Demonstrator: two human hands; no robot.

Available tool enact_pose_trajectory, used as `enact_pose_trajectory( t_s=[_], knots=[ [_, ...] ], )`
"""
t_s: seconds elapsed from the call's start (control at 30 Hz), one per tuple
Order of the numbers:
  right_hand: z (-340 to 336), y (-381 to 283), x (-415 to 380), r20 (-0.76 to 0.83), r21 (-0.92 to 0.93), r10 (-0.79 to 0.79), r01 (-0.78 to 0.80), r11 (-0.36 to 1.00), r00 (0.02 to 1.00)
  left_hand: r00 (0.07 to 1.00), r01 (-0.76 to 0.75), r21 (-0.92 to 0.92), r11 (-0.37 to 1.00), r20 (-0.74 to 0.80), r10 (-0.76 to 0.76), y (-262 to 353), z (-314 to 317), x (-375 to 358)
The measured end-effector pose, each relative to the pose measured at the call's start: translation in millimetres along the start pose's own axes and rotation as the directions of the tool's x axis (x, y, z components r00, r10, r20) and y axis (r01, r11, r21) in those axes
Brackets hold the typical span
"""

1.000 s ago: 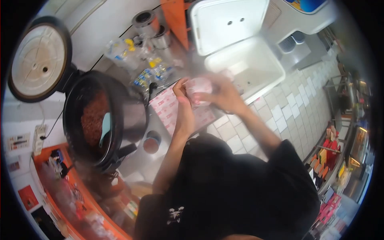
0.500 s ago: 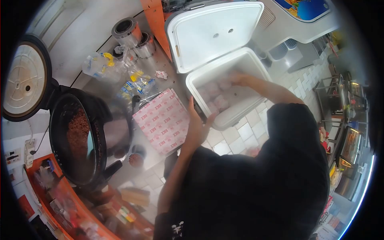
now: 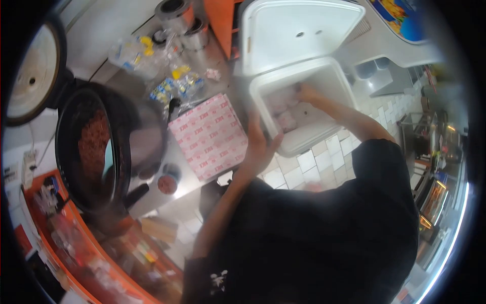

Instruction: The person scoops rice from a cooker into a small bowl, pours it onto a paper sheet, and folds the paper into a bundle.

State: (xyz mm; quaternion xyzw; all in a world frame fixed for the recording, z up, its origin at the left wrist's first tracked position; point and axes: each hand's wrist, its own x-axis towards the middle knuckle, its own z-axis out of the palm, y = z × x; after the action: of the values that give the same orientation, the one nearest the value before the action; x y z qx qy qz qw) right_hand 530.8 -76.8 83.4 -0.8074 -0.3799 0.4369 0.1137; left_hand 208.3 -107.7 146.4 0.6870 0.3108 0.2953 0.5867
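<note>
So the right hand point(image 3: 305, 92) was down inside one open white cooler point(image 3: 324, 131), fingers spread on wrapped bundles point(image 3: 283, 109), count too blurry. Left hand point(image 3: 259, 147) lay open-palmed at its rim, beside one wrapper stack point(image 3: 207, 134).

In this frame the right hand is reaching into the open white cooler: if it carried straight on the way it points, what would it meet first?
Most likely the pale wrapped bundles in the cooler: the right hand points at them, though blur hides whether it already touches.
</note>
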Motion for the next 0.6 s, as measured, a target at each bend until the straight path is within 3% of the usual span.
enact_pose_trajectory(
  t_s=[0.03,0.07,0.1,0.13,0.17,0.2,0.23,0.27,0.33,0.37,0.4,0.43,0.5,0.53,0.6],
  knots=[
    [-5,-1,-2,0.015,0.0,-0.045,0.045,0.999,0.999,0.998,-0.058,0.036,0.998,0.033,0.057,-1,-1,1],
    [-13,6,0,0.13,0.13,-0.042,0.025,0.991,0.991,0.993,-0.109,0.08,0.991,0.062,0.105,-3,-7,-1],
    [-23,12,5,0.251,0.253,-0.055,-0.01,0.968,0.966,0.993,-0.035,0.007,0.999,0.112,0.034,0,-21,-4],
    [-37,4,-2,0.187,0.132,0.074,-0.1,0.986,0.98,0.987,0.046,-0.066,0.997,0.158,-0.036,2,-37,-12],
    [-42,-19,-26,0.114,0.067,-0.091,0.084,0.994,0.989,0.999,0.044,-0.175,0.984,0.016,-0.041,-6,-47,-28],
    [-48,-44,-52,0.034,-0.032,-0.259,0.26,0.965,0.965,0.996,0.07,-0.159,0.985,-0.043,-0.078,-14,-72,-46],
    [-54,-69,-76,-0.044,-0.151,-0.412,0.402,0.903,0.91,0.995,0.101,0.083,0.991,-0.023,-0.099,-22,-105,-67],
    [-40,-116,-129,-0.129,-0.057,-0.443,0.439,0.897,0.887,0.991,0.126,0.316,0.94,0.005,-0.134,-27,-136,-92],
    [-13,-158,-197,-0.128,0.264,-0.56,0.572,0.776,0.819,0.96,0.25,0.786,0.565,-0.124,-0.252,-34,-182,-135],
    [14,-164,-213,-0.055,0.549,-0.693,0.602,0.58,0.719,0.955,0.273,0.822,0.5,-0.167,-0.246,-45,-200,-160],
    [45,-164,-222,-0.042,0.781,-0.809,0.524,0.34,0.587,0.951,0.289,0.851,0.438,-0.204,-0.231,-55,-213,-181],
    [80,-161,-223,0.008,0.854,-0.848,0.438,0.282,0.531,0.952,0.288,0.851,0.439,-0.206,-0.225,-57,-224,-193],
    [154,-177,-224,0.266,0.833,-0.736,0.235,0.5,0.622,0.95,0.26,0.924,0.28,-0.193,-0.247,-62,-240,-209],
    [189,-187,-216,0.388,0.782,-0.733,0.222,0.583,0.559,0.952,0.257,0.925,0.28,-0.193,-0.238,-71,-242,-210],
    [260,-185,-194,0.583,0.69,-0.514,-0.049,0.722,0.629,0.954,0.224,0.962,0.156,-0.184,-0.238,-92,-246,-206]
  ],
)
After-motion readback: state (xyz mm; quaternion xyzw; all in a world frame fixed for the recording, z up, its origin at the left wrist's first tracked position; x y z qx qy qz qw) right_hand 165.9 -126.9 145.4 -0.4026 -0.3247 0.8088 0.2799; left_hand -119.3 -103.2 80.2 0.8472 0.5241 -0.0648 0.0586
